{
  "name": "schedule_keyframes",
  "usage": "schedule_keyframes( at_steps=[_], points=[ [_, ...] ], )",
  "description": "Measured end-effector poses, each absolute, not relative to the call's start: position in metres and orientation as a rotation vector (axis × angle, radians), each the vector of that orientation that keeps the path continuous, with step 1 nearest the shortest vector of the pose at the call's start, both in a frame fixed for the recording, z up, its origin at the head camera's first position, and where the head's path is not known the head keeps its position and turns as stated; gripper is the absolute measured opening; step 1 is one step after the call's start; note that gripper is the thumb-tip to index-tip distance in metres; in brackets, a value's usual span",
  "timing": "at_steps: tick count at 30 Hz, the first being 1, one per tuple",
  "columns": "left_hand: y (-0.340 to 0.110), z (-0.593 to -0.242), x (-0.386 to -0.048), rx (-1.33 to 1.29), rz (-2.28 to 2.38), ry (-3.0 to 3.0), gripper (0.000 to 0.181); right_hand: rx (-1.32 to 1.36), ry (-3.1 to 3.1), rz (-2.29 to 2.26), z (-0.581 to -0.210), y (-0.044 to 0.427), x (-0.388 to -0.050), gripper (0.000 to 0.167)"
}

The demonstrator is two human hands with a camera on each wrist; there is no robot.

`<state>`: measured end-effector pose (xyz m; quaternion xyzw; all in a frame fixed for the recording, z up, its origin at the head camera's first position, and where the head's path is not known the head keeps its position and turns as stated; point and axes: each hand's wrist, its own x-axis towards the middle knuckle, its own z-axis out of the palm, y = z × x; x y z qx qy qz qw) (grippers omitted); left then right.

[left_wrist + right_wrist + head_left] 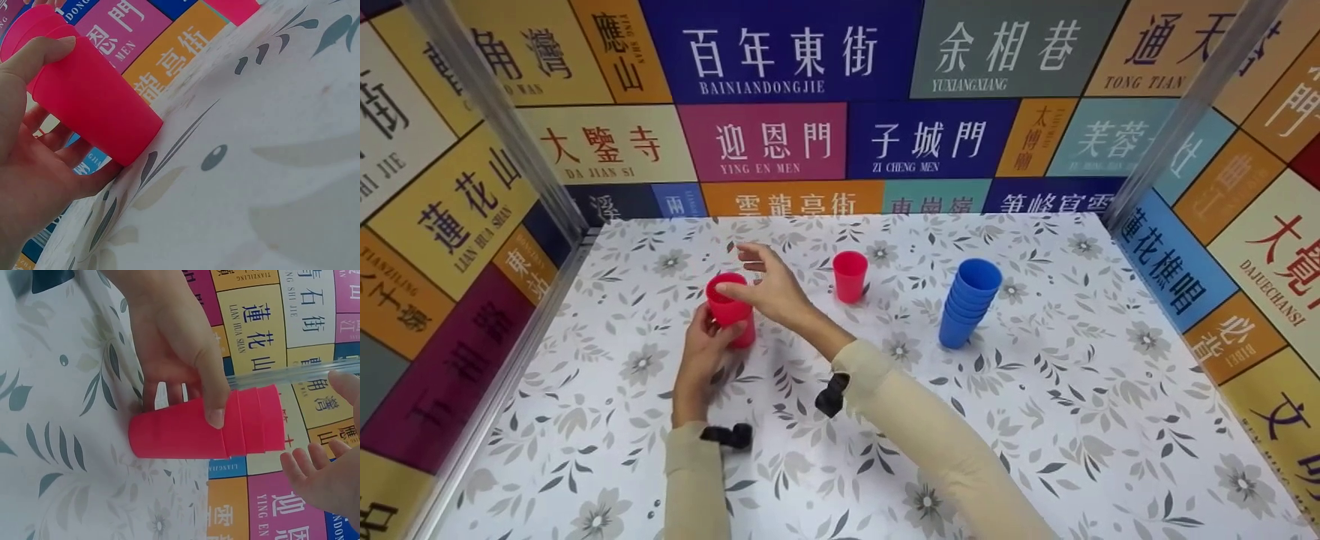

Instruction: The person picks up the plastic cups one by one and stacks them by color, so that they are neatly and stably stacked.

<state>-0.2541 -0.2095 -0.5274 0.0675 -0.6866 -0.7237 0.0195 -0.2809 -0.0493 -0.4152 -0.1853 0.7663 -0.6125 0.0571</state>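
My left hand [703,351] grips a stack of nested red cups [742,335] from the left side, the thumb across its front. In the left wrist view the red stack [95,101] stands with its base at the tabletop, and several rims show near its top. My right hand [776,291] is at the stack's top, its fingers spread and the thumb by the upper rim. The right wrist view has the right hand [332,481] beside the rim end, not closed around the cups. A single red cup [850,279] stands upright to the right of the hands.
A stack of nested blue cups [960,319] stands farther right, leaning slightly in view. The table [1035,450] has a white floral cover. Panels with printed characters [780,139] rise behind and at both sides, with clear strips at the corners.
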Motion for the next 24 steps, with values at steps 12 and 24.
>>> schedule_keyframes(
  at_steps=[12, 24],
  points=[
    [-0.208, -0.526, -0.255, 0.207, -2.236, -2.112, 0.072, -0.572, 2.397, -1.862, -0.418, -0.016, -0.290, 0.069],
    [-0.208, -0.527, -0.255, 0.312, -2.244, -2.172, 0.079, -0.528, 2.572, -1.830, -0.427, 0.036, -0.304, 0.071]
  ],
)
